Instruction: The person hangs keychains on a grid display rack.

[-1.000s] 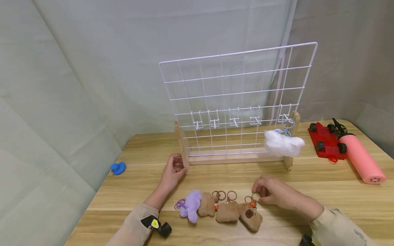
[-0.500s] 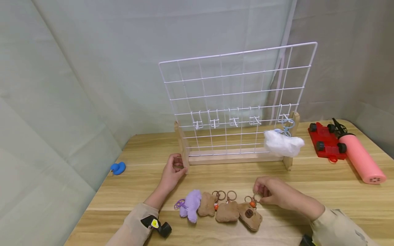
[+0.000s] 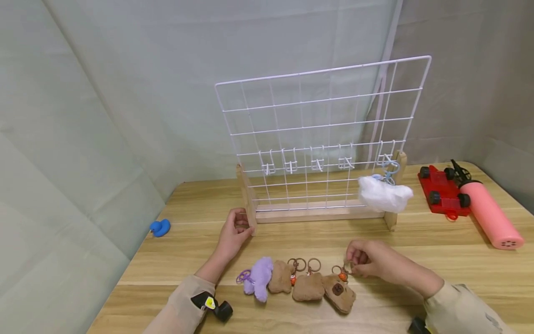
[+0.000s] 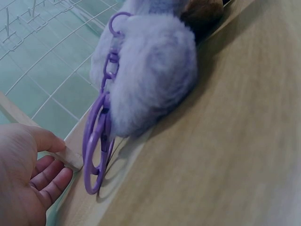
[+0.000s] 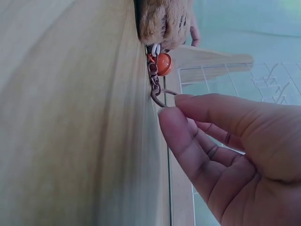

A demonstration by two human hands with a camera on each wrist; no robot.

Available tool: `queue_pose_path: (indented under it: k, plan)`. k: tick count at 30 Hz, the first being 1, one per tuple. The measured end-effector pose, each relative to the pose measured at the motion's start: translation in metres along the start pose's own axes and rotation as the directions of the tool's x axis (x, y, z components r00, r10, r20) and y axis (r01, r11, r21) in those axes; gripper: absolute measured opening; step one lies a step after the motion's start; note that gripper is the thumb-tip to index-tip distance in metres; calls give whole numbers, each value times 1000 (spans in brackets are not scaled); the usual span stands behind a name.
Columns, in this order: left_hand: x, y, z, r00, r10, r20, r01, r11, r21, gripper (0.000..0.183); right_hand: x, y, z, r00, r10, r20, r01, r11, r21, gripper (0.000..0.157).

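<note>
My right hand (image 3: 375, 260) pinches the metal ring (image 5: 162, 99) of a brown plush bear keychain (image 3: 340, 293) between thumb and forefinger. A small orange bell (image 5: 164, 64) hangs by its chain; the plush lies on the table. My left hand (image 3: 232, 235) grips the left wooden foot (image 3: 249, 204) of a white wire grid rack (image 3: 317, 113), thumb on one side and fingers on the other. Beside the bear lie two more brown plush keychains (image 3: 308, 287) and a purple plush keychain (image 3: 259, 279), whose purple clasp (image 4: 96, 155) shows large in the left wrist view.
Several white hooks (image 3: 318, 164) line the grid, and a white plush keychain (image 3: 384, 194) hangs from the rightmost one. A blue duck (image 3: 160, 228) sits at the table's left edge. A red toy car (image 3: 444, 192) and a pink cylinder (image 3: 492, 215) lie at right.
My right hand has shifted slightly right, and the ring it pinches has tilted with it. My left hand stays on the rack's foot.
</note>
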State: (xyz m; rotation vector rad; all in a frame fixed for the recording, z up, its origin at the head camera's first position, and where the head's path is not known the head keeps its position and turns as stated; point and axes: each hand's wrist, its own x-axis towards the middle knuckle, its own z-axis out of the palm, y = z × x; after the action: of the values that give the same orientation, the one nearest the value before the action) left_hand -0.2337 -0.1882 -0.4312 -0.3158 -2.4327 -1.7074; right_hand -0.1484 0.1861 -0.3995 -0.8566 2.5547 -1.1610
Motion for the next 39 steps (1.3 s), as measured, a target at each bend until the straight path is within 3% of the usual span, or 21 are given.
queue_pose_path:
  k: [14,39]
  plan:
    - [0,-1,-1,1000,4,-11,-4,1000,-10,51,1,-5,-5,1000,-8,10,6,993,115,5]
    - [0,-1,0,1000,5,7,-5,1000,-10,50,-7,-15,-18,999,-36,-2,36,995,98,3]
